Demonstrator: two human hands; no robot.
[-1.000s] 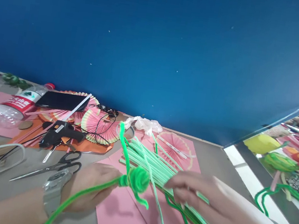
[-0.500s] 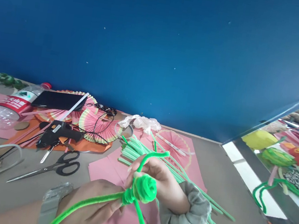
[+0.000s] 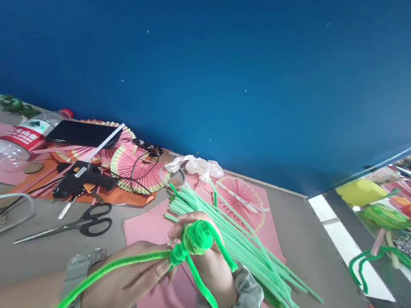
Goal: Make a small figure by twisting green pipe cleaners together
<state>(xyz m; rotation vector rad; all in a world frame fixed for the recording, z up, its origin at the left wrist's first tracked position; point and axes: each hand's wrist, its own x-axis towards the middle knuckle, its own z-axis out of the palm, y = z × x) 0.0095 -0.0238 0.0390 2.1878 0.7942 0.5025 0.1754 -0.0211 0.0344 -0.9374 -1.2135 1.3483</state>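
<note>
Bright green pipe cleaners (image 3: 199,236) are wound into a rosebud-like coil in front of me, with loose ends sticking out. My left hand (image 3: 123,278) pinches the wrapped base under the coil, and one long end runs from there over the hand to the lower left. My right hand (image 3: 210,265) is closed behind the coil, its fingers on the far side and partly hidden by it. Two shorter ends hang to the right and toward the bottom. Below and behind lies a bundle of pale green pipe cleaners (image 3: 238,246) on pink paper (image 3: 163,302).
Black-handled scissors (image 3: 77,223) lie left of my hands. Farther left are a black glue gun (image 3: 83,179), a plastic bottle (image 3: 17,144) and a dark phone (image 3: 77,133) over folded paper fans (image 3: 137,170). A blue panel (image 3: 219,63) stands behind the table; craft pieces lie beyond it at right.
My right hand has shifted left and in behind the coil. The coil has tipped upward, and the end that pointed up now bends down to the right.
</note>
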